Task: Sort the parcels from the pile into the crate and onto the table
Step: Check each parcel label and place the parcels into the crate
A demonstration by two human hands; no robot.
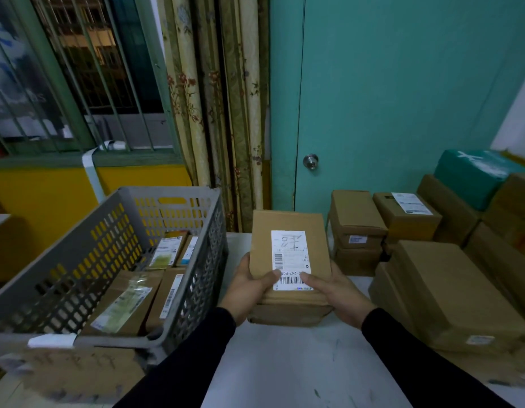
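- Parcel (pixel 290 260), a brown cardboard box with a white barcode label on its top face, is being held up over the white table (pixel 299 363), between the crate and the pile.
- The left hand (pixel 246 290) is gripping the parcel's near left corner, its thumb lying across the top beside the label and its fingers curling under the box.
- The right hand (pixel 340 293) is gripping the near right corner in the same way, thumb pressing on the label's lower edge, fingers wrapping underneath and out of sight.
- Both arms are wearing dark sleeves (pixel 417 357) and reaching in from the bottom of the view.
- The grey plastic crate (pixel 108 231), with perforated walls, is standing to the left of the parcel; several cardboard parcels with labels are lying inside it, packed side by side.
- The pile of parcels (pixel 449 290) is sitting to the right on the table: a large flat brown box nearest, smaller boxes stacked behind it, and a teal-wrapped package (pixel 473 175) resting on top at the far right.
- A flattened piece of cardboard (pixel 73 372) is lying in front of the crate at the lower left, blurred.
- A teal door (pixel 402 83) with a round knob (pixel 310 161) is standing behind the table, with floral curtains (pixel 214 98) hanging to its left beside a barred window (pixel 79 69).
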